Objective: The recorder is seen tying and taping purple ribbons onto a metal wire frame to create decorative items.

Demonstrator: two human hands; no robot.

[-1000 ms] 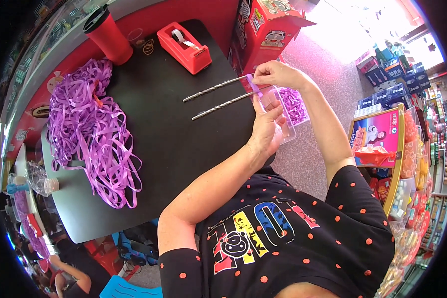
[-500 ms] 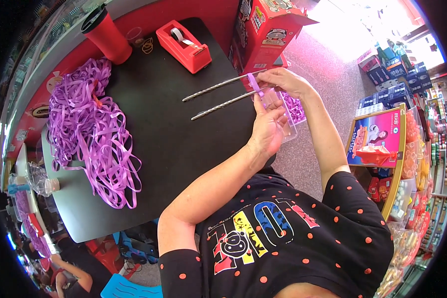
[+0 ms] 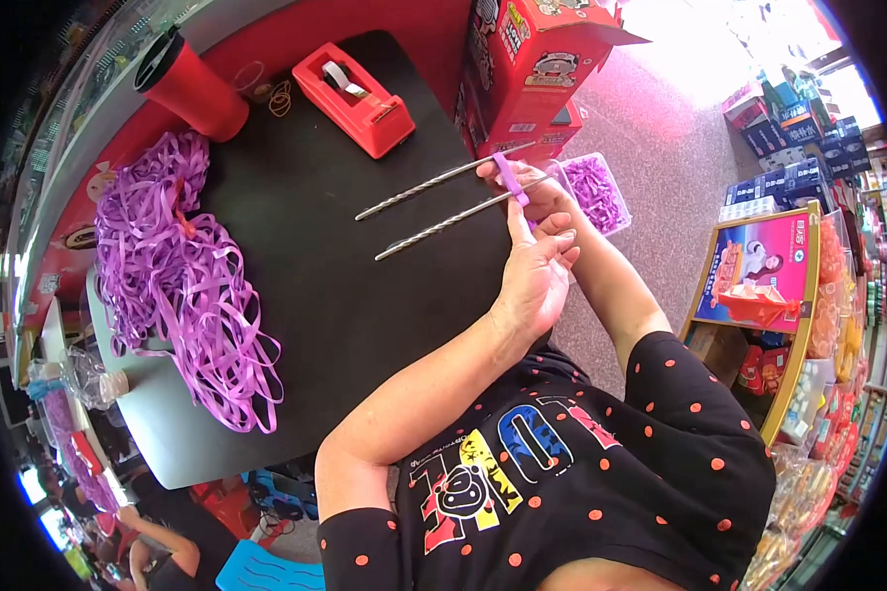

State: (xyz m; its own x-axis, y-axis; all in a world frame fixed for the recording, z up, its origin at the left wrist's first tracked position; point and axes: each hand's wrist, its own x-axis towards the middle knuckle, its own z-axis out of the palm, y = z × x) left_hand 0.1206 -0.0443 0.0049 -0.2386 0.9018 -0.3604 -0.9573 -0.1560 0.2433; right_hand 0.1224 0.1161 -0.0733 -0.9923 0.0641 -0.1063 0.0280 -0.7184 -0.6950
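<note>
Two twisted metal rods lie side by side above the right part of the black table, with a band of purple ribbon wrapped across both near their right ends. My left hand is at the nearer rod, thumb side against the ribbon, its other fingers loosely curled. Behind the rods, my right hand has its fingers round the ribbon, one fingertip showing by the farther rod. The rods' right ends are partly hidden by my hands. A large tangled heap of purple ribbon covers the table's left side.
A red tape dispenser and a red tumbler stand at the back. Beyond the right edge are a red carton and a clear box of purple ribbon pieces. Shelves with packages line the right; a blue stool is lower left.
My right hand has come from the far rod's end toward me, round behind the rods. My left hand has barely moved. The clear box shows more fully, and the view has shifted slightly.
</note>
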